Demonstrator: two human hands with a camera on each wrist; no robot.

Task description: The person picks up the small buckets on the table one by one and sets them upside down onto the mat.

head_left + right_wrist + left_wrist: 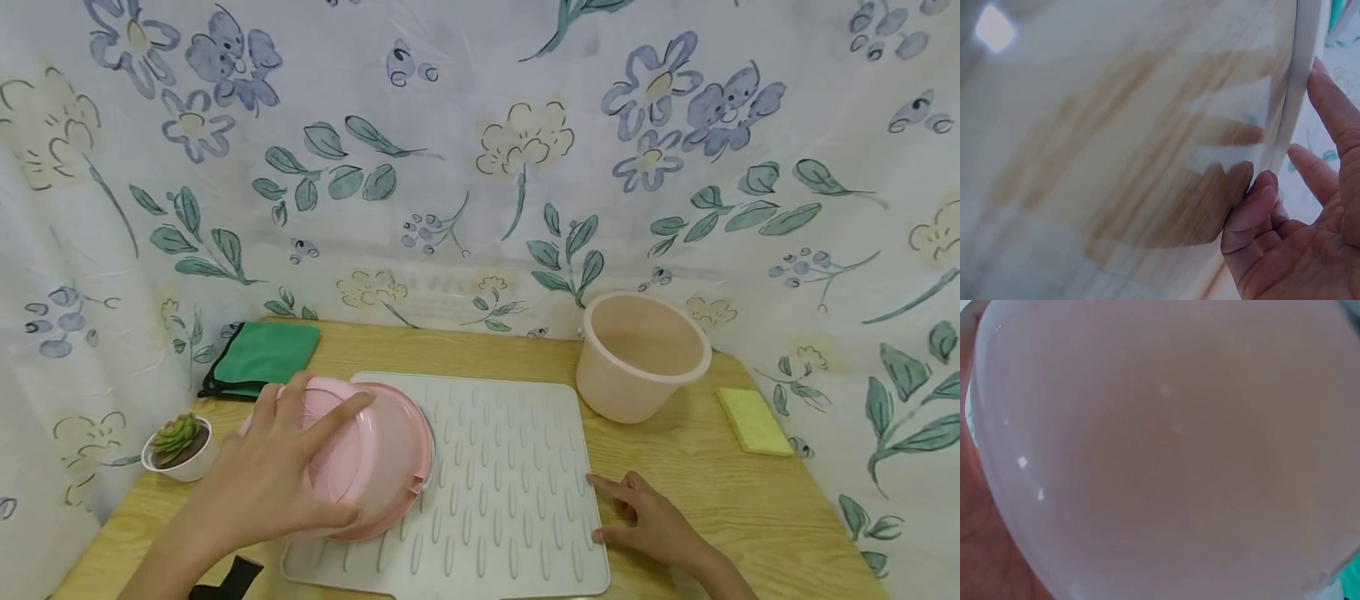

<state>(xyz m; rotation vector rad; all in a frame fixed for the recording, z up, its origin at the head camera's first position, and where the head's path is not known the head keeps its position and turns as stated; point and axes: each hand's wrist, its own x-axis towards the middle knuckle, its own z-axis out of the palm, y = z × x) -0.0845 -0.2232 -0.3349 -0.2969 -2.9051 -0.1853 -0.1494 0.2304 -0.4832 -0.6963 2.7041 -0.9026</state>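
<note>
My left hand (281,467) grips a small pink bucket (393,467), fingers and thumb spread round its base. The bucket is upside down, its wide rim towards the white drying mat (510,483) and overlapping the mat's left part. In the left wrist view the translucent pink wall (1166,462) fills nearly everything, with a strip of palm (991,544) at the left. My right hand (656,517) lies at the mat's right edge, index finger and thumb stretched to touch it. Its fingers (1335,112) reach the pale mat edge (1300,81) in the right wrist view.
A beige bucket (626,392) stands upright at the back right, a yellow sponge (753,421) to its right. A folded green cloth (270,354) and a potted succulent (180,446) are on the left. A flowered curtain (480,167) hangs behind the wooden table (697,450).
</note>
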